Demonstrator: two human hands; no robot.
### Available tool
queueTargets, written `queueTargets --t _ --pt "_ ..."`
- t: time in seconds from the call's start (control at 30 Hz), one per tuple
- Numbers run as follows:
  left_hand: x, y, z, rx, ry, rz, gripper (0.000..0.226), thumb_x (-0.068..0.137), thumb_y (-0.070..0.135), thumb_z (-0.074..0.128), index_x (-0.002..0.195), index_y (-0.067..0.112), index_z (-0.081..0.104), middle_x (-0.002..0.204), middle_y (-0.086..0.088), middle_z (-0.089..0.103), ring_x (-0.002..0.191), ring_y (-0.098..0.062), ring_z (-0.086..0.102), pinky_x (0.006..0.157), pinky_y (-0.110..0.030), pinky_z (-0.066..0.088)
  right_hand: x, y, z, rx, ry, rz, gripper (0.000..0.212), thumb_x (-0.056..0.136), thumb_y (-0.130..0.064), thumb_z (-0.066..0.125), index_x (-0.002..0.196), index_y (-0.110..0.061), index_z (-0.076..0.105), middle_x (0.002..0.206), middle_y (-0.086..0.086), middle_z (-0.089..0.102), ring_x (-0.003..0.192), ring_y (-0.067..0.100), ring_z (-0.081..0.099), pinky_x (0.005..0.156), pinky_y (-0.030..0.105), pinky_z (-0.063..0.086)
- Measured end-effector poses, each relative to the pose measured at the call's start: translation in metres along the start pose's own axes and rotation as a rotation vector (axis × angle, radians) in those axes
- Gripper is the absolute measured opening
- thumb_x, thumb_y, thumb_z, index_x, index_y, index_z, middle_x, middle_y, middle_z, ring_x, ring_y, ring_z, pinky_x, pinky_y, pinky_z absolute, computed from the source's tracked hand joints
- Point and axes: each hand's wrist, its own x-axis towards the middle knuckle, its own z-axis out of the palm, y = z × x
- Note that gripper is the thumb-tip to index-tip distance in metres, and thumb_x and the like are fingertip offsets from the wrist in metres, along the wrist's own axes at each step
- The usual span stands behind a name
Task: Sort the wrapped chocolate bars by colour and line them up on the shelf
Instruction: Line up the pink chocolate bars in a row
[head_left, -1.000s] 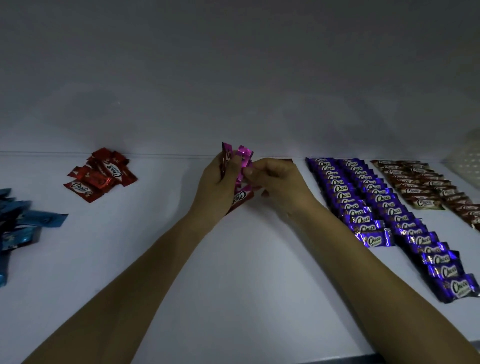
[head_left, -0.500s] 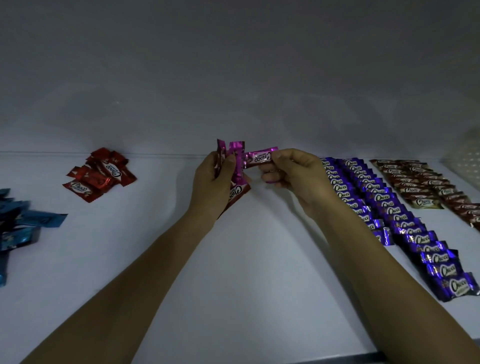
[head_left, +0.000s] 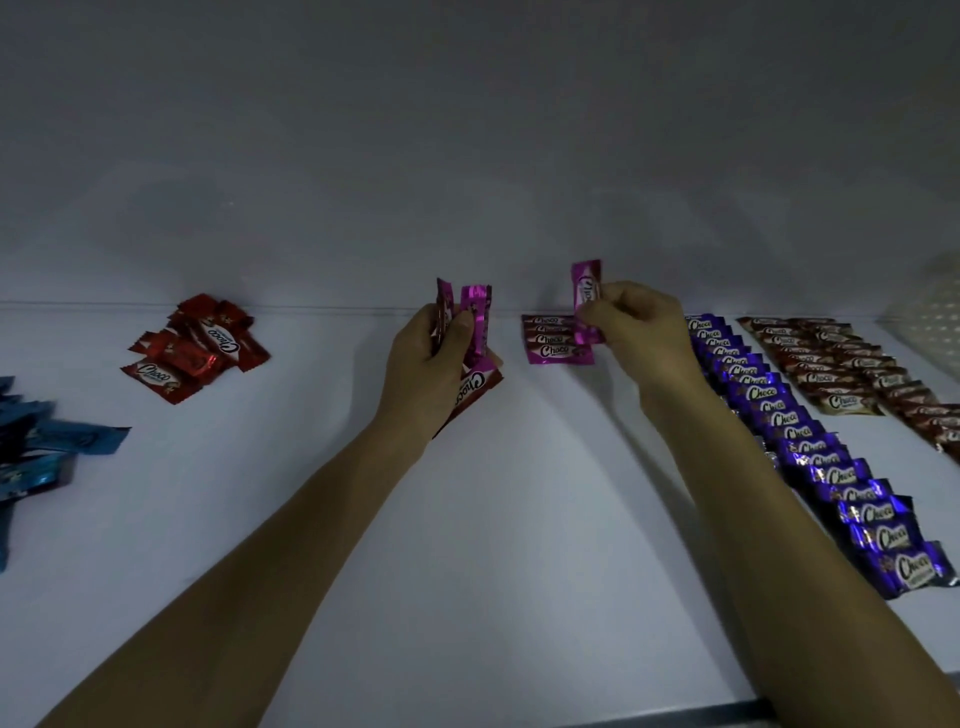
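Note:
My left hand (head_left: 434, 358) grips a bunch of pink wrapped bars (head_left: 475, 325) upright above the white shelf (head_left: 519, 519). My right hand (head_left: 639, 332) pinches a single pink bar (head_left: 587, 299), held on end just over a short row of pink bars (head_left: 556, 340) lying by the back wall. A long double row of purple bars (head_left: 810, 447) runs to the right of it. Further right lie rows of brown bars (head_left: 841, 369).
A loose pile of red bars (head_left: 197, 348) lies at the back left. Blue bars (head_left: 31, 452) are heaped at the left edge. A white perforated basket (head_left: 930, 312) stands at the far right. The shelf's front edge (head_left: 727, 712) runs along the bottom.
My right hand pulled one pink bar out of the bunch in my left hand and carried it right, turning it on end over the pink row, which has come into sight.

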Motion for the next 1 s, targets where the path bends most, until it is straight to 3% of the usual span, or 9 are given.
queueTargets --t 0.1,0.2,0.3,0.53,0.6,0.7,0.83,0.9,1.0 --pt "0.000 0.000 0.001 0.039 0.001 0.008 0.019 0.101 0.024 0.045 0.087 0.021 0.056 0.071 0.004 0.068 0.066 -0.007 0.066 0.077 -0.031 0.053 0.006 0.008 -0.010 -0.413 -0.104 -0.119 0.007 0.082 -0.010 0.071 0.087 -0.014 0.070 0.074 0.006 0.069 0.067 0.019 0.061 0.068 0.033 0.049" --pt "0.000 0.001 0.001 0.054 0.011 -0.001 0.019 0.101 0.023 0.045 0.087 0.021 0.057 0.079 -0.006 0.068 0.071 -0.014 0.066 0.081 -0.038 0.052 0.004 0.010 -0.012 -0.666 -0.203 -0.137 0.008 0.080 -0.019 0.074 0.078 -0.025 0.068 0.078 0.001 0.071 0.077 0.018 0.064 0.077 0.030 0.048" --pt "0.000 0.001 0.001 0.063 0.014 -0.005 0.019 0.101 0.024 0.044 0.086 0.020 0.056 0.078 -0.006 0.068 0.070 -0.013 0.066 0.082 -0.038 0.052 0.001 0.013 -0.007 -0.915 -0.199 -0.207 0.006 0.084 -0.026 0.069 0.085 -0.030 0.072 0.091 -0.007 0.069 0.101 0.018 0.056 0.093 0.032 0.031" --pt "-0.001 0.000 0.001 0.077 0.021 0.003 0.019 0.101 0.025 0.044 0.087 0.019 0.055 0.086 -0.015 0.069 0.074 -0.018 0.066 0.082 -0.039 0.052 0.005 0.020 0.001 -1.095 -0.140 -0.367 0.014 0.086 -0.028 0.064 0.099 -0.028 0.070 0.106 0.002 0.062 0.108 0.026 0.048 0.083 0.032 0.025" --pt "-0.001 0.000 0.002 0.090 0.035 0.014 0.019 0.101 0.026 0.044 0.087 0.021 0.054 0.087 -0.014 0.069 0.075 -0.018 0.066 0.079 -0.036 0.053 0.004 0.023 0.003 -0.964 -0.108 -0.391 0.012 0.085 -0.031 0.065 0.091 -0.021 0.069 0.096 0.003 0.066 0.098 0.027 0.056 0.082 0.035 0.036" --pt "0.001 -0.003 0.002 0.128 0.113 0.051 0.018 0.101 0.026 0.044 0.086 0.022 0.053 0.082 -0.004 0.063 0.075 -0.014 0.062 0.075 -0.033 0.050 -0.015 0.003 0.017 -0.368 -0.254 -0.116 0.033 0.084 -0.040 0.067 0.070 -0.010 0.067 0.072 0.010 0.068 0.070 0.026 0.065 0.067 0.038 0.050" --pt "0.002 -0.003 0.001 0.083 0.184 0.100 0.022 0.102 0.021 0.043 0.082 0.027 0.051 0.071 0.007 0.056 0.059 0.003 0.055 0.067 -0.025 0.048 -0.039 -0.012 0.040 -0.169 -0.582 0.053 0.013 0.081 -0.016 0.073 0.081 -0.004 0.069 0.078 0.013 0.070 0.066 0.011 0.064 0.065 0.021 0.052" --pt "0.003 -0.004 -0.001 0.079 0.212 0.091 0.023 0.102 0.021 0.043 0.080 0.027 0.050 0.070 0.006 0.057 0.055 0.004 0.055 0.062 -0.019 0.047 -0.040 -0.015 0.041 -0.040 -0.574 0.109 0.004 0.083 -0.002 0.068 0.080 -0.003 0.065 0.076 0.012 0.068 0.064 0.009 0.064 0.060 0.016 0.049" --pt "0.004 -0.005 -0.003 0.034 0.217 0.050 0.022 0.102 0.022 0.042 0.081 0.026 0.050 0.067 0.004 0.060 0.045 0.000 0.049 0.050 -0.022 0.039 -0.031 -0.017 0.032 0.057 -0.392 0.134 0.016 0.082 0.003 0.060 0.073 -0.011 0.059 0.074 0.011 0.064 0.068 0.017 0.061 0.061 0.022 0.044"
